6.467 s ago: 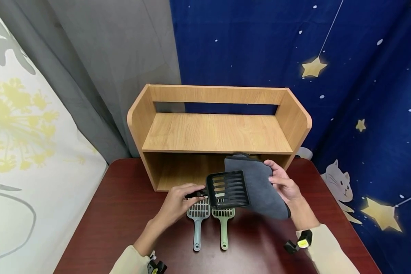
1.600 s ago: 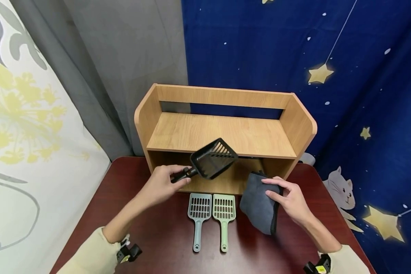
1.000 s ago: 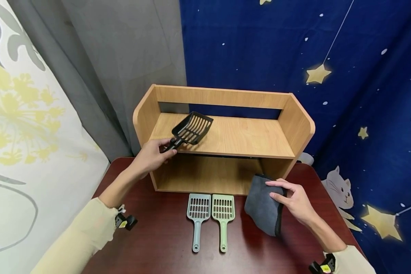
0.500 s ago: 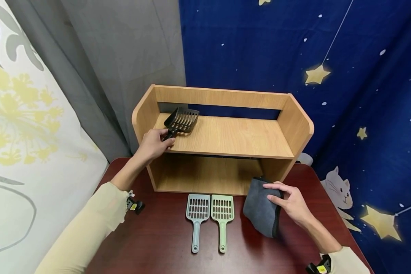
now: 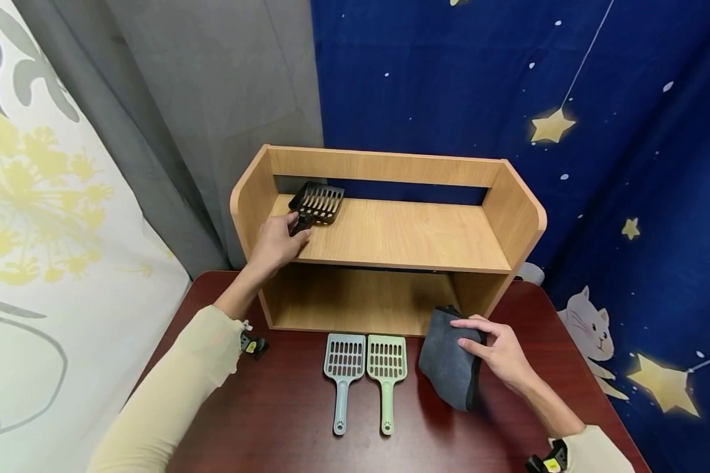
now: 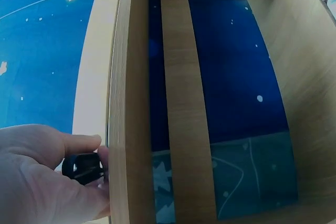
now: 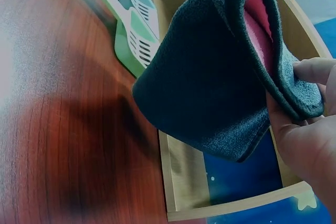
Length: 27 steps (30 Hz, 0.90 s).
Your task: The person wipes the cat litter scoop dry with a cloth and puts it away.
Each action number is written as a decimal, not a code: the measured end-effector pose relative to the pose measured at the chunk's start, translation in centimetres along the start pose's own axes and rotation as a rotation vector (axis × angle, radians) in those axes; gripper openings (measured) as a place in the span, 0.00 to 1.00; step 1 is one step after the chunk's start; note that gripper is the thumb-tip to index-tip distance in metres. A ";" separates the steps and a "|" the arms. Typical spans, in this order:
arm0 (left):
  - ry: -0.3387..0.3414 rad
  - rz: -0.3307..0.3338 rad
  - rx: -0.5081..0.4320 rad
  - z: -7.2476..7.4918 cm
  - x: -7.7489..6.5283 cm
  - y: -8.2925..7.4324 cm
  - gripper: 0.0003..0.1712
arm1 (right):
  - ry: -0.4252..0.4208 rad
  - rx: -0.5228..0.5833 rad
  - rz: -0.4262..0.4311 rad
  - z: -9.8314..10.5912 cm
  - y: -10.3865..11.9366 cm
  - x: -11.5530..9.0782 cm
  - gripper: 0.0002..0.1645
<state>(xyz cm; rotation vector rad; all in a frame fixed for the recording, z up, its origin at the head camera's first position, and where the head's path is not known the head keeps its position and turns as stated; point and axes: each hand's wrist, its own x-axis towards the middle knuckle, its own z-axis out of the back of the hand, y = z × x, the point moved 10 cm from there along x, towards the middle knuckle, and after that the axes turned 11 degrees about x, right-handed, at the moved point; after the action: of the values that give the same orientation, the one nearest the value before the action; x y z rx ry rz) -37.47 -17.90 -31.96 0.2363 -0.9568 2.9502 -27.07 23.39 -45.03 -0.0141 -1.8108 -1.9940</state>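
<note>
My left hand (image 5: 277, 243) pinches the handle of a black slotted litter scoop (image 5: 319, 200) at the left end of the wooden shelf unit's (image 5: 384, 226) upper board. In the left wrist view the thumb and fingers close round the black handle (image 6: 83, 168), and the scoop's head is hidden. A folded grey cloth (image 5: 449, 361) hangs from my right hand (image 5: 499, 348), in front of the unit's lower right side. Pink lining (image 7: 258, 32) shows inside its fold in the right wrist view.
On the dark red table (image 5: 272, 407) a blue litter scoop (image 5: 344, 368) and a green litter scoop (image 5: 387, 368) lie side by side before the shelf unit. A grey curtain (image 5: 213, 85) and a blue starry curtain (image 5: 426, 79) hang behind.
The left hand has carried the black scoop up from in front of the unit to the upper board's left end. The right hand has drawn the cloth away from the scoop, down and right.
</note>
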 end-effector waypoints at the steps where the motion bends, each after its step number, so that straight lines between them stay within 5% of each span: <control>1: -0.005 -0.008 0.009 -0.1 0.1 -0.2 0.34 | 0.000 -0.005 -0.001 -0.1 0.0 0.0 0.19; 18: -0.035 -0.040 0.104 -1.3 0.0 -1.8 0.41 | -0.046 -0.007 0.039 -0.3 -0.2 0.1 0.19; 27: -0.095 -0.052 0.118 -0.2 -1.2 -1.2 0.53 | -0.035 0.031 0.069 0.2 0.5 0.1 0.18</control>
<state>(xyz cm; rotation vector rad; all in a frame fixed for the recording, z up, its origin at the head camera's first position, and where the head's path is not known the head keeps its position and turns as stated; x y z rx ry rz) -36.20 -16.74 -31.61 0.4025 -0.7730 2.9742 -27.01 23.49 -44.51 -0.1011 -1.8380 -1.9293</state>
